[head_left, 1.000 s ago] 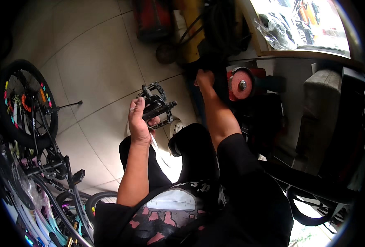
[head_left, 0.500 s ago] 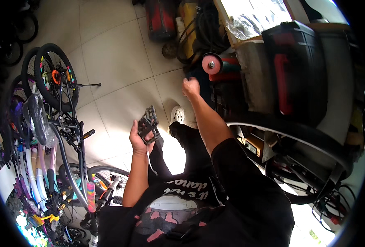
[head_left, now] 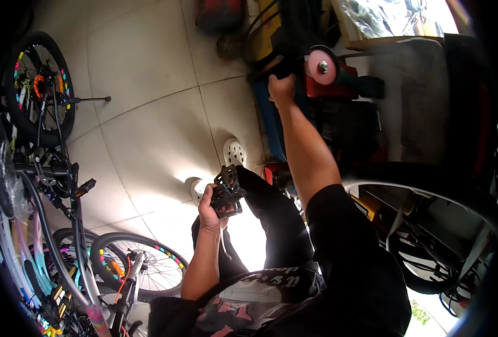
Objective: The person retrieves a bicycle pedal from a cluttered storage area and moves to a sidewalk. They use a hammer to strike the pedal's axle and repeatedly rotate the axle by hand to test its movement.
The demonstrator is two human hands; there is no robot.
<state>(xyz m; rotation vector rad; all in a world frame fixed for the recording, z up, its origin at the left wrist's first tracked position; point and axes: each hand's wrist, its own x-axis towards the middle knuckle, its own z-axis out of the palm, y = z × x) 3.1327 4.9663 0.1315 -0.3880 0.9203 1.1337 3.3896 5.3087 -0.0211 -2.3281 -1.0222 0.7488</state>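
Black bicycle pedals (head_left: 227, 196) with open cage frames rest in my left hand (head_left: 208, 210), whose fingers are wrapped round their near side. A thin white strip (head_left: 225, 247) hangs below that hand. My right arm reaches out to the far right. My right hand (head_left: 282, 89) is closed beside a blue box (head_left: 268, 121), left of an angle grinder with a pink disc (head_left: 322, 66). Something dark is at its fingertips, too shadowed to name.
Several bicycles stand at the left, one rear wheel (head_left: 40, 90) with its kickstand (head_left: 94, 99) sticking out. A loose tyre (head_left: 428, 185) curves across the right. Tiled floor (head_left: 142, 129) lies ahead, and my white clogs (head_left: 235, 151) are below me.
The whole view has shifted, with the bicycles now farther left. My right hand has moved slightly farther out beside the blue box. The pedals in my left hand have turned and now overlap my legs.
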